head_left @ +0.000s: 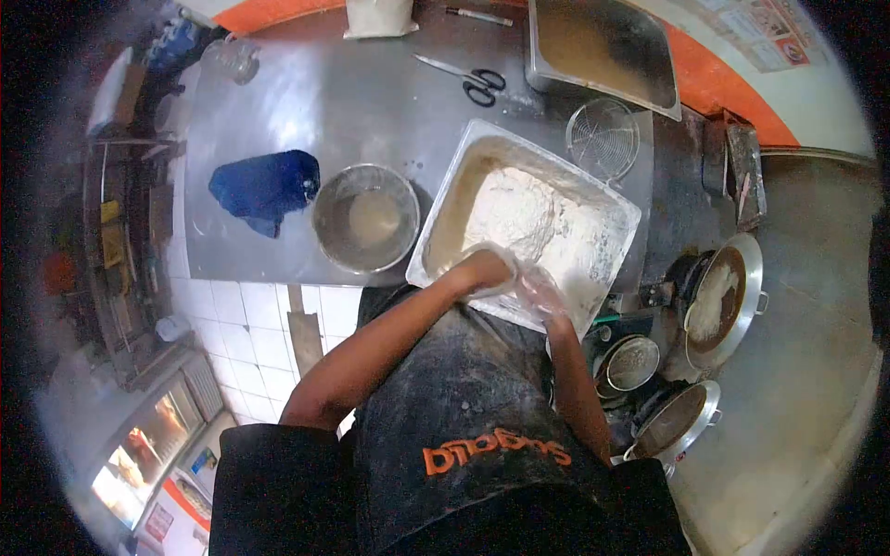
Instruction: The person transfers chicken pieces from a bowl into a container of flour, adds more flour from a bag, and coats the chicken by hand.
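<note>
My left hand [489, 270] and my right hand [540, 291] are close together over the near side of a pale rectangular tub [438, 243]. Clear plastic gloves seem to cover both, and the right glove hangs loose and crinkled. The left hand bends inward at the wrist, its fingers turned away and hidden. The right hand's fingers are blurred inside the plastic, so I cannot see whether they grip anything. White flour [519, 208] lies heaped in the tub beyond the hands, with lumpy shapes coated in it.
Left of the tub stand a metal bowl [326, 227] of cloudy liquid and a blue cloth [264, 185]. Black-handled scissors [477, 85], a wire strainer [603, 139] and a metal tray [603, 88] lie farther back. Large pans [756, 269] sit at the right.
</note>
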### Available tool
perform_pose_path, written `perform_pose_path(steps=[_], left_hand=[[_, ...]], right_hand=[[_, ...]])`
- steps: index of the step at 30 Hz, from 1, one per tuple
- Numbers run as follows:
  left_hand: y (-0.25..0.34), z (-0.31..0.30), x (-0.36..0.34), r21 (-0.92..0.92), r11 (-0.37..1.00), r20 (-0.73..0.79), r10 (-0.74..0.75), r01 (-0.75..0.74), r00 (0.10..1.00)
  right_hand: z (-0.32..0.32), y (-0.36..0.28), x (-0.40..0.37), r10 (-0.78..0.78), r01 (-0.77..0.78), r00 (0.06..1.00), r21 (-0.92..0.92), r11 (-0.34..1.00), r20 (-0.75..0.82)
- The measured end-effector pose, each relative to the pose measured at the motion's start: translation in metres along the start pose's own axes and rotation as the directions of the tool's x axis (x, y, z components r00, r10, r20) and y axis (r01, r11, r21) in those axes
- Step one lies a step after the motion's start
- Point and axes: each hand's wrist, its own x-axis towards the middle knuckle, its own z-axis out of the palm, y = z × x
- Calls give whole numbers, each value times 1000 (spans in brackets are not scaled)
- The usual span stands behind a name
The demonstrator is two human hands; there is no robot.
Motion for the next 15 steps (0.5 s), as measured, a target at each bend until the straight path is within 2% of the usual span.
perform_pose_path(steps=[1, 2, 3, 4, 5, 6, 7, 8, 9, 10, 11, 12, 13, 14, 15], left_hand=[[-28, 19, 8, -92, 996, 41, -17, 21, 999], [-94, 36, 7, -387, 920, 169, 7, 60, 986], [-22, 54, 28, 77, 997, -107, 7, 1, 994], [18, 17, 5, -112, 992, -57, -65, 58, 996], [60, -21, -19, -300, 945, -7, -136, 128, 991], [105, -61, -44, -464, 863, 43, -206, 202, 978], [102, -74, -45, 167, 983, -47, 86, -77, 995], [97, -80, -42, 166, 983, -35, 85, -78, 996], [93, -87, -37, -87, 996, -113, 24, -34, 993], [88, -95, -29, -337, 942, -177, -57, -6, 983], [65, -99, -10, -329, 944, -174, -54, -6, 983], [27, -94, 17, 4, 997, -254, 79, -81, 964], [7, -92, 34, 338, 932, -283, 232, -129, 931], [13, -96, 35, 340, 931, -271, 236, -137, 933], [26, -108, 38, 449, 869, -258, 347, -206, 902]], right_hand=[[-7, -15, 2, 85, -85, 996, 232, 969, 10], [-30, -42, 3, 90, -91, 996, 233, 968, 16], [-63, -78, 2, 130, -137, 991, 371, 919, 43], [-81, -98, 2, 167, -184, 983, 500, 846, 80], [-82, -93, 5, 173, -192, 981, 504, 842, 84], [-86, -80, 9, 98, -91, 995, 276, 957, -9], [-92, -63, 11, 0, 2, 997, 22, 1000, -79], [-96, -44, 11, -107, 76, 987, -236, 969, -122], [-101, -25, 12, -222, 131, 966, -485, 865, -136], [-106, -11, 16, -338, 163, 934, -702, 693, -116], [-106, -6, 24, -442, 166, 894, -867, 471, -69], [-114, -58, 38, -203, 61, 969, -665, 745, -138], [-124, -114, 53, 70, -138, 977, -346, 928, -201], [-134, -170, 68, 319, -341, 916, -54, 938, -245], [-125, -183, 74, 329, -351, 909, -45, 935, -256]])
